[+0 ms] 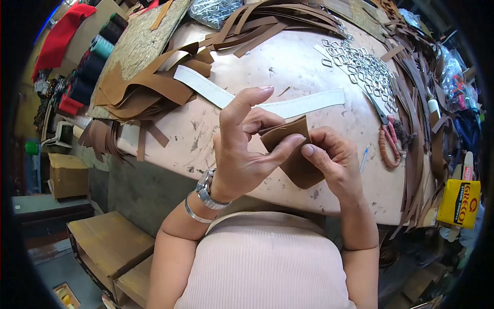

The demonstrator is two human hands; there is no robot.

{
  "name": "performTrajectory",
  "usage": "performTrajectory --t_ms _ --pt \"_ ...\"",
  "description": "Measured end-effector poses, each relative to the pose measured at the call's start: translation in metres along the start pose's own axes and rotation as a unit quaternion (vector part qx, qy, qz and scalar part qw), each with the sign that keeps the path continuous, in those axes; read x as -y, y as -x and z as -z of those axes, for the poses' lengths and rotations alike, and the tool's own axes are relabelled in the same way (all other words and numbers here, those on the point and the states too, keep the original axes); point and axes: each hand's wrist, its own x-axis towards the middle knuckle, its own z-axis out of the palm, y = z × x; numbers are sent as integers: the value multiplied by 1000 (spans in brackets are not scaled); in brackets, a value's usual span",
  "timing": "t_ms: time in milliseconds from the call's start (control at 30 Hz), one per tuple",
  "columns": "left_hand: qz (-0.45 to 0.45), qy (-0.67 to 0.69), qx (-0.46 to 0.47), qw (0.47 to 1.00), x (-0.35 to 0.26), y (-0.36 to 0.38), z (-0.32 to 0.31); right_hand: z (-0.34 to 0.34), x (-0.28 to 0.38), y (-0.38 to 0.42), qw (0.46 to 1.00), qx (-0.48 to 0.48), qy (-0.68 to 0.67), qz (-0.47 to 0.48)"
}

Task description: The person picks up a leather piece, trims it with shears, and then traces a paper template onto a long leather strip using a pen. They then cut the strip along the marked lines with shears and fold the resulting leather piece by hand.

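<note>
A brown leather strip is held up above the near part of the table, bent over on itself. My left hand pinches its upper left part between thumb and fingers, with the index finger raised away. At the strip's right edge, my right hand grips it with thumb and curled fingers. Behind my hands lies a long white strip with a slight curve, partly hidden by the left hand.
Brown leather strips are piled at the left, more along the back. Metal rectangular rings lie at the back right, near scissors with wrapped handles. A pen-like blue-tipped stick and a yellow adhesive tin are at the right.
</note>
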Motion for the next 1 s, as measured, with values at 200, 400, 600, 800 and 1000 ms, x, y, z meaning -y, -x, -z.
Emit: performTrajectory --t_ms 200,400,600,800,1000 --pt "-51 -9 -32 998 2 -1 -6 1 3 2 999 -6 -34 -10" --pt "-15 -75 30 997 -7 -8 0 0 5 1 998 -23 53 32" --pt "7 54 62 997 -7 4 -8 7 1 9 993 -42 57 89" --pt "6 58 4 998 -18 9 2 91 -8 29 751 -270 575 180" --pt "55 64 -9 996 -8 4 -9 162 -37 47 681 -283 672 -67"
